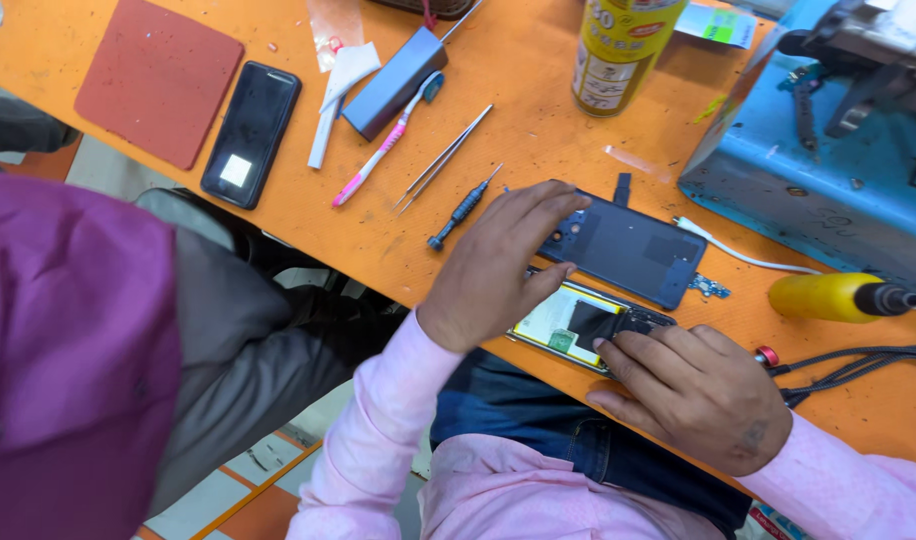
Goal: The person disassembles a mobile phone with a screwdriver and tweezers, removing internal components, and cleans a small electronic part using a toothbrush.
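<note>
An opened phone [578, 325] with its battery and boards showing lies near the front edge of the orange table [538, 130]. My left hand [498, 265] rests on its left end, fingers reaching onto a dark blue back cover [633, 250] lying just behind it. My right hand [693, 390] presses fingertips on the phone's right end. A small black screwdriver [463, 208] and steel tweezers [443, 158] lie left of my left hand.
A black phone [251, 133], red mat [158, 80], pink toothbrush [383, 150], grey power bank [393, 83], yellow can [618, 50], blue machine [838, 150], yellow-handled tool [828, 297], cables [858, 365]. Another person in purple [73, 350] sits at left.
</note>
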